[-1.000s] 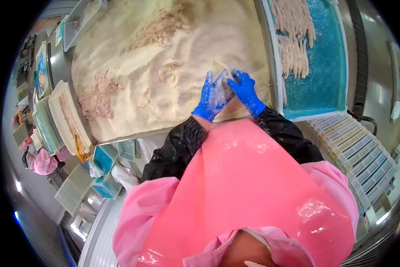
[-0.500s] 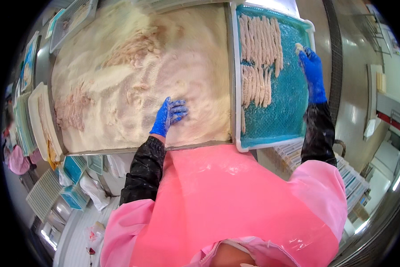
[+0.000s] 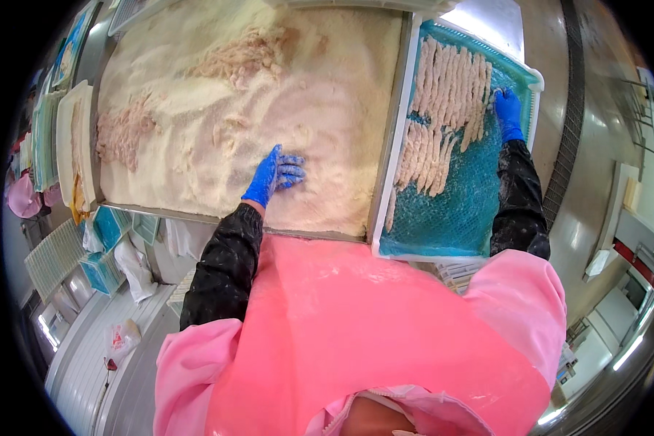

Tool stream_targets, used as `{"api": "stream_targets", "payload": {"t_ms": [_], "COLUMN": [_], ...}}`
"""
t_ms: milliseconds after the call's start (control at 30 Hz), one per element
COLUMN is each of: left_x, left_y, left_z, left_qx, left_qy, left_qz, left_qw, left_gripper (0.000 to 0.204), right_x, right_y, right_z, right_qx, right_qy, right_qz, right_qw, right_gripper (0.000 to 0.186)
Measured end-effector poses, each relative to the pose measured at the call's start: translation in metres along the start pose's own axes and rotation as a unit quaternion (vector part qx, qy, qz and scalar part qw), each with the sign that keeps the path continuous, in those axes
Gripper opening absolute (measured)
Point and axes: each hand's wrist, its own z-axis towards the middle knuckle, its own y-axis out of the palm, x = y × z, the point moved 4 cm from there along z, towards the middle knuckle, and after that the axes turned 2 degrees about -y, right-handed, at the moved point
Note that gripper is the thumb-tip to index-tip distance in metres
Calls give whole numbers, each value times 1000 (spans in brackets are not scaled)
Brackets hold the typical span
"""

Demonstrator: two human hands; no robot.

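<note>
One left hand [image 3: 271,176] spread over powder [image 3: 334,207], right hand [image 3: 508,113] curled over tray [image 3: 461,225]

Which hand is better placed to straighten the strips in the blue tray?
Probably the right hand: it's over the blue tray, close beside the pale strips. The left hand is away at the powder.

Your long pale strips [image 3: 443,83], dusty, lying side by side in rows on your blue-green tray [image 3: 447,227], your cream powder [image 3: 334,145], bumpy
</note>
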Motion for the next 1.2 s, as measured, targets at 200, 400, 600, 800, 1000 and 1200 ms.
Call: {"api": "stream_targets", "payload": {"t_ms": [200, 400, 600, 800, 1000, 1200], "left_x": [-5, -3, 60, 98, 84, 70], "left_y": [-2, -7, -91, -113, -130, -84], "left_z": [4, -25, -86, -73, -51, -81], "left_qx": [-5, -17, 337, 449, 142, -291], "left_qy": [28, 197, 369, 435, 463, 265], "left_qz": [0, 0, 262, 505, -1, -510], "left_qw": [1000, 980, 826, 595, 875, 764], "left_gripper": [55, 27, 26, 30, 27, 47], "right_x": [-37, -219, -359, -400, -349, -412], "right_y": [-10, 110, 275, 331, 328, 245], "right_z": [-52, -170, -234, -249, -265, -301], "right_qx": [-1, -87, -143, -147, -250, -213], "right_qy": [-113, -348, -341, -388, -56, -78], "right_qz": [-202, 231, 222, -51, 372, 358], "right_qw": [973, 904, 902, 909, 892, 906], "right_gripper": [27, 37, 31, 31, 32, 34]}}
